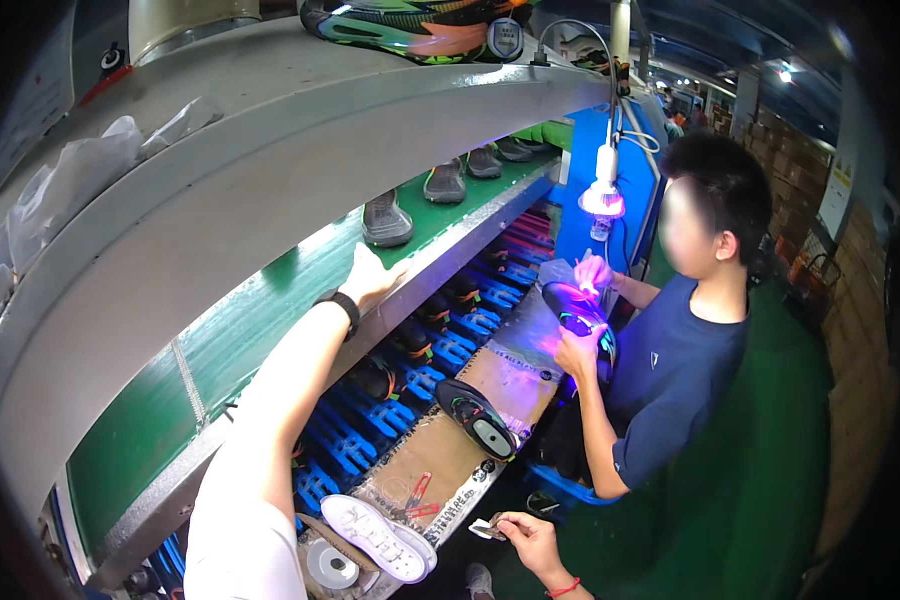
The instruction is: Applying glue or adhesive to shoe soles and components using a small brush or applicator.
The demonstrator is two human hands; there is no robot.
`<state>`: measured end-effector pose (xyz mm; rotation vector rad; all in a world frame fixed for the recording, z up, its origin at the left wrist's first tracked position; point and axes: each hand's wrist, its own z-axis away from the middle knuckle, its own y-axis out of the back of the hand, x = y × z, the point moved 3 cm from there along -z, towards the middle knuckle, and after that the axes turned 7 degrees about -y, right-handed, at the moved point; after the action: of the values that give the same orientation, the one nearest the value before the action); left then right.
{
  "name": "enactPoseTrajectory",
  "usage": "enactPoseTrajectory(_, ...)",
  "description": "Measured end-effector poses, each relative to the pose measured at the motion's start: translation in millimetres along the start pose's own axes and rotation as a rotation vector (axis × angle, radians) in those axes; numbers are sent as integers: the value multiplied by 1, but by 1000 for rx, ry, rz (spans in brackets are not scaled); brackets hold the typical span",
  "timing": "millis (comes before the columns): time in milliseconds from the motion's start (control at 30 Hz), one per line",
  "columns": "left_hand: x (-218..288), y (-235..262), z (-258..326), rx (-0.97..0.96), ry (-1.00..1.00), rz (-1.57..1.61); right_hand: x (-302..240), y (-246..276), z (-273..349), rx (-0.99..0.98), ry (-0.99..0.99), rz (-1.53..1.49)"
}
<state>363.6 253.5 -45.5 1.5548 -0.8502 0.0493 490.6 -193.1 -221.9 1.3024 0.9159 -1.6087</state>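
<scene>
My left hand (372, 277), with a black band at its wrist, reaches over the green conveyor belt (270, 310). Its fingers are spread and look bare of any object. Just past them stands a dark grey shoe (386, 220), with more dark shoes (445, 183) farther along the belt. Low in the view, my right hand (533, 545) pinches a small white-and-dark piece (487, 527), too small to name exactly. A dark shoe (478, 420) lies sole up on the cardboard-covered bench (410, 460). Nearer me is a white shoe (378, 537), beside a tape roll (331, 566).
A co-worker (685, 330) on the right holds a dark shoe (575, 308) under a purple lamp (601, 200). Blue racks (345, 445) line the space below the belt. A grey metal hood (220, 170) overhangs it. Small red tools (422, 490) lie on the bench.
</scene>
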Motion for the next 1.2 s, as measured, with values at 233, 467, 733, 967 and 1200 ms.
enactPoseTrajectory(233,-24,-31,-66,133,200,169,-2,9,-10,4,-67,-18)
enactPoseTrajectory(467,-40,-43,-97,284,353,170,12,27,-27,39,-83,46)
enactPoseTrajectory(733,-40,-21,-83,201,338,454,26,16,-37,-43,-40,-16)
enactPoseTrajectory(967,20,1,26,387,171,533,11,0,-21,-133,-11,135)
enactPoseTrajectory(1200,185,66,261,-48,-193,1410,14,-33,-5,-240,-18,244)
